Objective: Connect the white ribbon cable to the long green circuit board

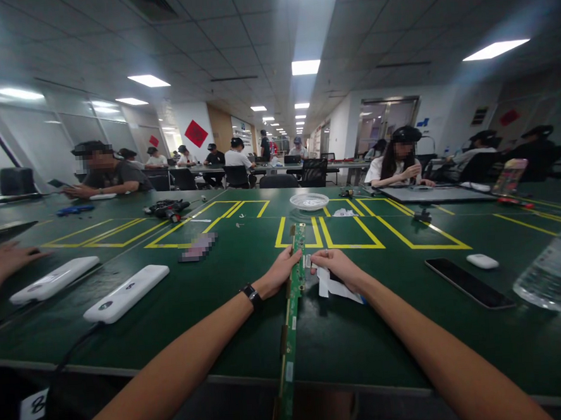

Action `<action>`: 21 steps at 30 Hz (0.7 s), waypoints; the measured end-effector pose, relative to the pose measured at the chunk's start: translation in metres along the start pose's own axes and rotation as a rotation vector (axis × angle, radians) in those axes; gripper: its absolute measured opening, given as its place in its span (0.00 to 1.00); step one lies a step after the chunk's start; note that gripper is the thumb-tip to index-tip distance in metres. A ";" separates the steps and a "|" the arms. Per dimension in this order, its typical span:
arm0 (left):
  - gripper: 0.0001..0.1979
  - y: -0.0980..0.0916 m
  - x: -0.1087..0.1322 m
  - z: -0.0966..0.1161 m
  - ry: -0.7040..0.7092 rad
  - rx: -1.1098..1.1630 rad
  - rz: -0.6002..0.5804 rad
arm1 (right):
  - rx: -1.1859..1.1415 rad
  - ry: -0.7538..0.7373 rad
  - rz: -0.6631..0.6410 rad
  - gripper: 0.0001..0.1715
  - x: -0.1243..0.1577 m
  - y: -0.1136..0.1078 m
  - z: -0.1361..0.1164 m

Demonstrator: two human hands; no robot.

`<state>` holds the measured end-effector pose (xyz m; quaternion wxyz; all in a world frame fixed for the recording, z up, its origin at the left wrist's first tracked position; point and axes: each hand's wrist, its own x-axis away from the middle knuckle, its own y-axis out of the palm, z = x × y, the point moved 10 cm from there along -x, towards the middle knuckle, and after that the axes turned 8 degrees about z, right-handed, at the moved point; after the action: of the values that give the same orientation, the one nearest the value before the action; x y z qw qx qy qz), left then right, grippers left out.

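Note:
A long narrow green circuit board point(291, 311) lies on the green table point(222, 340), running from the near edge away from me. My left hand point(280, 272), with a black watch on its wrist, rests against the board's left side, fingers curled on it. My right hand point(337, 265) is just right of the board, its fingertips pinched on a small white piece point(307, 260) at the board's edge. Under this hand lies a white paper point(330, 287).
Two white oblong devices point(126, 293) point(54, 279) lie at the left, near another person's hand point(5, 260). A black phone point(469, 283), a white case point(482, 261) and a clear water bottle point(553, 269) are at the right. A white dish point(309, 200) sits beyond. Other people sit at the far tables.

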<state>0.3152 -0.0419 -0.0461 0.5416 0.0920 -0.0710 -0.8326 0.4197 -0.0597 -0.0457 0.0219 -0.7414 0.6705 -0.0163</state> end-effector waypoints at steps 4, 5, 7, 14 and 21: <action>0.18 0.002 0.000 -0.001 -0.002 0.004 -0.010 | 0.011 0.008 0.001 0.17 -0.002 0.000 0.004; 0.18 0.003 0.001 -0.001 -0.002 0.006 -0.011 | 0.012 0.010 0.000 0.17 -0.002 0.000 0.004; 0.18 0.003 0.001 0.000 0.002 0.011 -0.012 | 0.010 0.005 -0.005 0.17 -0.002 0.001 0.005; 0.18 0.004 0.003 0.003 0.008 0.019 -0.028 | 0.003 0.019 -0.002 0.18 0.000 0.000 0.003; 0.19 0.002 0.002 0.002 0.016 0.009 -0.021 | 0.008 0.005 -0.006 0.18 0.000 0.002 0.001</action>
<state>0.3161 -0.0442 -0.0438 0.5330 0.1016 -0.0694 -0.8372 0.4180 -0.0596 -0.0472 0.0232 -0.7432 0.6683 -0.0208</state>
